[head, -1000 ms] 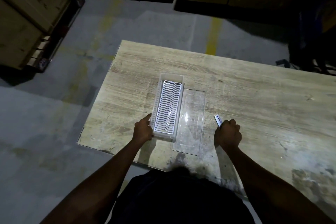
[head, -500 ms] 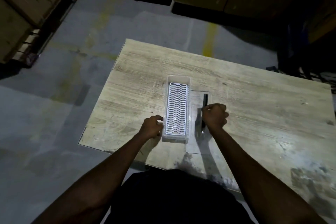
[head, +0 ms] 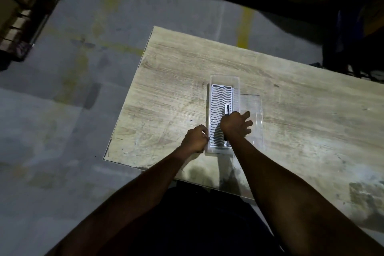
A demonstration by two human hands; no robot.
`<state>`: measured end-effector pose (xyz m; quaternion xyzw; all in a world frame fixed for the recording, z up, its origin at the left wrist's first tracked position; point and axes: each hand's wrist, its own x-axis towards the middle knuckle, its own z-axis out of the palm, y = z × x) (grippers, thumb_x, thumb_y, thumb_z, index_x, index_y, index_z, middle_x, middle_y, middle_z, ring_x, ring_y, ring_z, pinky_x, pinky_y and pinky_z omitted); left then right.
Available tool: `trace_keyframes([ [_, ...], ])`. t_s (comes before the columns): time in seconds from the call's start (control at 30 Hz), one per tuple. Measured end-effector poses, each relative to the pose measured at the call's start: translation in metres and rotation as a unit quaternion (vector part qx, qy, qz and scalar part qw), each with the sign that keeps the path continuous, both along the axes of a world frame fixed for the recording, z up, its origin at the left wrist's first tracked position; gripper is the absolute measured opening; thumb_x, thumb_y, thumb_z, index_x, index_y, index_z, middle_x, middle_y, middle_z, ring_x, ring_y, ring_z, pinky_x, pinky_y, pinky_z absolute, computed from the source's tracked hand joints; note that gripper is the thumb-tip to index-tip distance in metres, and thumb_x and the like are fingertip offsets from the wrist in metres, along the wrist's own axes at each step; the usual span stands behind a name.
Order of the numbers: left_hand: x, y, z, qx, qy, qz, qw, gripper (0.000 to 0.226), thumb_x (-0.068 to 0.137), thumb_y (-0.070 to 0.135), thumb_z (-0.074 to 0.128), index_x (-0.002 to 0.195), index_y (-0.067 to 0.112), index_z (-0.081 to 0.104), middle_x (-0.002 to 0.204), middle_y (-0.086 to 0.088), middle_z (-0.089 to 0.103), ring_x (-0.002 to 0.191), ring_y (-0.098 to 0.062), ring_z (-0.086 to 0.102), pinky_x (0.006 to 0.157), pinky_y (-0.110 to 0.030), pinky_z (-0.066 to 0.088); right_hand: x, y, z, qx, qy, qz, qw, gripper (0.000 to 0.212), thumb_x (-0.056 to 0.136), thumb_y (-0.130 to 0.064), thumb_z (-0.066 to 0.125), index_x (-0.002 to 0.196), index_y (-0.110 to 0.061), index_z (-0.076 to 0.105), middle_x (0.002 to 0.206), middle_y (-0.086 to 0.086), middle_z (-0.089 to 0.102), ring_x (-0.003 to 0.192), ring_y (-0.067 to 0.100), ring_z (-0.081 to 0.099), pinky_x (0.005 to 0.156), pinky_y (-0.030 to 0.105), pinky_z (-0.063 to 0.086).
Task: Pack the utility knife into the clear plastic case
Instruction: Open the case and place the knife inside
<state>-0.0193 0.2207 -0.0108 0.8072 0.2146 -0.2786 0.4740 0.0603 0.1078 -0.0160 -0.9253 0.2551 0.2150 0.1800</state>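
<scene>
On the wooden table, near its left end, clear plastic case lying lengthwise with a white wavy-ribbed tray inside. Left hand curled against the case's near left wall, gripping it. Right hand over the case's right side, fingers loosely spread. Utility knife inside the case along the right edge, dark tip pointing far, mostly hidden under the right hand; hold on it unclear. Clear lid flat just right of the case.
</scene>
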Motion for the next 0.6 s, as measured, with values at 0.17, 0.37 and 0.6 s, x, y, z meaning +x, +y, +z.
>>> trace_keyframes([
  [0.17, -0.001, 0.001, -0.004, -0.03, 0.007, 0.024, 0.999, 0.017, 0.08, 0.009, 0.054, 0.074, 0.025, 0.053, 0.062, 0.0, 0.061, 0.042, -0.016, 0.058, 0.039, -0.021, 0.047, -0.001, 0.016, -0.011, -0.028, 0.008, -0.014, 0.999, 0.022, 0.086, -0.027, 0.063, 0.103, -0.016, 0.068, 0.151, 0.011, 0.025, 0.127, 0.039, 0.036, 0.102, 0.055, 0.036],
  [0.37, -0.004, 0.003, -0.01, -0.067, -0.002, 0.029, 0.997, 0.019, 0.073, 0.008, 0.049, 0.071, 0.027, 0.053, 0.07, -0.015, 0.07, 0.055, -0.041, 0.069, 0.053, -0.051, 0.059, 0.002, 0.02, -0.022, -0.069, 0.023, -0.018, 0.997, 0.025, 0.081, -0.022, 0.066, 0.105, -0.017, 0.067, 0.15, 0.013, 0.024, 0.126, 0.039, 0.034, 0.103, 0.056, 0.034],
  [0.6, 0.002, -0.004, -0.005, -0.067, -0.015, 0.039, 0.997, 0.017, 0.072, 0.012, 0.046, 0.073, 0.026, 0.054, 0.078, -0.018, 0.072, 0.056, -0.04, 0.069, 0.054, -0.051, 0.059, 0.008, 0.013, -0.023, -0.101, 0.037, 0.005, 0.994, 0.032, 0.078, -0.024, 0.07, 0.109, -0.015, 0.066, 0.153, 0.015, 0.018, 0.131, 0.04, 0.031, 0.106, 0.057, 0.031],
])
